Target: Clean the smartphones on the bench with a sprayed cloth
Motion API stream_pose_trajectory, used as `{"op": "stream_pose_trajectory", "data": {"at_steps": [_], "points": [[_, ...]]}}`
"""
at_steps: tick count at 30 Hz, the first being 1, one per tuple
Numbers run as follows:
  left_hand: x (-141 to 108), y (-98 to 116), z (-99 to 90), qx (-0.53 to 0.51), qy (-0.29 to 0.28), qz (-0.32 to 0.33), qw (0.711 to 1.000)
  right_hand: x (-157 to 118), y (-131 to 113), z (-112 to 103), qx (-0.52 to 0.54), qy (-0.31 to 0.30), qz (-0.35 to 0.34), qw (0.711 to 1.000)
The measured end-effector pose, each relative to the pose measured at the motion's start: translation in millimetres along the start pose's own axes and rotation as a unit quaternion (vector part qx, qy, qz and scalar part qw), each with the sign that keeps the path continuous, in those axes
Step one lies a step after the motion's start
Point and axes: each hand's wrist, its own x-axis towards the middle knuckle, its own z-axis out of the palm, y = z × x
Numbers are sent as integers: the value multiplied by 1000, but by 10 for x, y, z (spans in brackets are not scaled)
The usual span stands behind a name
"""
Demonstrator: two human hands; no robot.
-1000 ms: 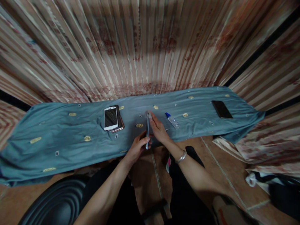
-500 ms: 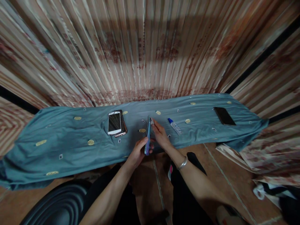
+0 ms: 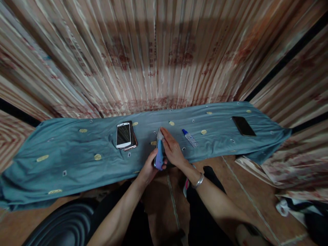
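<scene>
My left hand (image 3: 149,166) grips the lower end of a blue-purple smartphone (image 3: 159,154), thumb on one side and fingertips showing on the other. The phone is held tilted above the near edge of the cloth-covered bench. My right hand (image 3: 173,149) presses a small grey cloth (image 3: 160,133) against the phone's far end, its fingers close together and pointing away from me. That cloth covers the phone's top corner. To the right of my right hand lies a clear bottle with a blue cap (image 3: 190,138).
A white smartphone (image 3: 123,135) rests on a darker phone (image 3: 134,140) at the left. Farther right lies a black phone (image 3: 243,126). Teal patterned fabric (image 3: 84,147) covers the bench. A striped curtain (image 3: 164,61) hangs behind; a black ridged stool (image 3: 64,225) stands at lower left.
The phone has turned from nearly edge-on so that its blue-purple face shows more. My right hand has moved slightly left, bringing the grey cloth over the phone's far end.
</scene>
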Motion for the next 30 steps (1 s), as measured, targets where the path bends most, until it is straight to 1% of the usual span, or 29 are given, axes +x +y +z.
{"op": "stream_pose_trajectory", "data": {"at_steps": [3,10,15,19,30], "points": [[1,3,5,3,-12,-4,1000,-1,16,-20,6,6,2,1000],[37,42,-46,-18,1,10,1000,-66,-53,-10,2,-27,-17,999],[-2,26,12,-9,-27,4,1000,-8,-5,-73,-4,-7,-8,1000],[-22,12,37,-7,-27,-4,1000,40,60,-100,4,5,5,1000],[-30,105,10,-19,-26,17,999,13,152,-19,9,4,23,1000]]}}
